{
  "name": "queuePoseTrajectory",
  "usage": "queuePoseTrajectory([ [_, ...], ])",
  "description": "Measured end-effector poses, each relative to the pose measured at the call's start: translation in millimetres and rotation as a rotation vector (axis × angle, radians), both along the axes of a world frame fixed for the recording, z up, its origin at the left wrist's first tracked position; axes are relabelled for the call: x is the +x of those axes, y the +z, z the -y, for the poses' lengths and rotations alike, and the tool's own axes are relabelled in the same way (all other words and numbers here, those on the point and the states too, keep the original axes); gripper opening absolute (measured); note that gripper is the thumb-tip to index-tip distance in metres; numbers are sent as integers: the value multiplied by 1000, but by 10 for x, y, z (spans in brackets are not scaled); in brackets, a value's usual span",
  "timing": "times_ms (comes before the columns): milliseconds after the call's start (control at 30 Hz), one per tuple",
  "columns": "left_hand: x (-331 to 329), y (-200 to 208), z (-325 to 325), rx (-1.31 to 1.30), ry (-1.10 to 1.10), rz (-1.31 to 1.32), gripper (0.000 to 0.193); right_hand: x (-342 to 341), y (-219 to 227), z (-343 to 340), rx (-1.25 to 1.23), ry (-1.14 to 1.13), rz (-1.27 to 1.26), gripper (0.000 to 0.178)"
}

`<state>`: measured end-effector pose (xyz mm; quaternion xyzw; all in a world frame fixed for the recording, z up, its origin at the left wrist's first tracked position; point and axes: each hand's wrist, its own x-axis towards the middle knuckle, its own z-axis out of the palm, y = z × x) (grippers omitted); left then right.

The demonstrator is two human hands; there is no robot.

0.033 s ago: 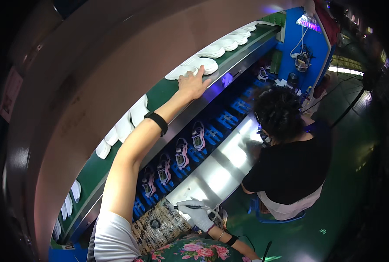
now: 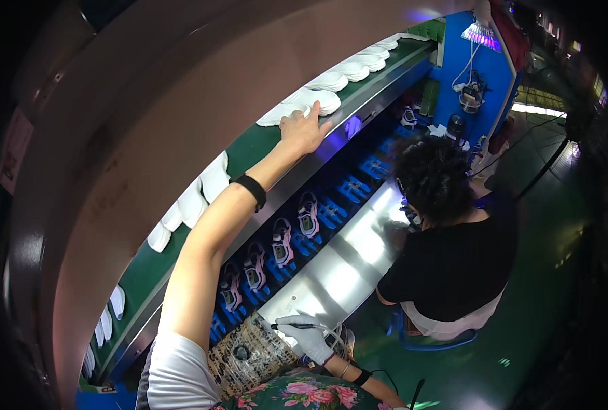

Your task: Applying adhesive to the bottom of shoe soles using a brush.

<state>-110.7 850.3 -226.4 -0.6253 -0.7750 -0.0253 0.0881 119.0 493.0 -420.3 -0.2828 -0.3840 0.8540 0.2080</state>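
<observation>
My bare left hand reaches far forward to the green belt, with a black band on its wrist. Its thumb and index finger are spread apart and the other fingers bend over white sole-shaped pieces, touching their near edge. Whether any piece is pinched cannot be made out. In a pale glove, my right hand is closed round a thin black pen-like tool, low beside the metal ledge. A pale hose or cable curves next to that hand. Pink-and-dark open shoes sit in a row on blue holders between my hands.
More white sole-shaped pieces lie along the green belt. A curved brown housing overhangs it. A taped box is close to my body. To the right, a co-worker sits on a blue stool, near a lamp.
</observation>
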Motion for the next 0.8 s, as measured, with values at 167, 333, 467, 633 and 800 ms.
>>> queuePoseTrajectory([
  [167,146,5,-709,6,114,-22,70,-23,-48,-142,10,-33,-14,17],
  [333,221,3,-1236,19,64,80,70,19,-63,-257,-98,-13,-3,21],
  [467,79,-98,-1495,121,29,96,77,9,-147,-361,-32,41,44,23],
  [633,-109,-150,-1425,143,-224,345,81,-86,-328,-409,19,-100,6,21],
  [800,-609,185,-931,302,-340,408,86,-137,-68,-231,-44,-24,4,23],
])
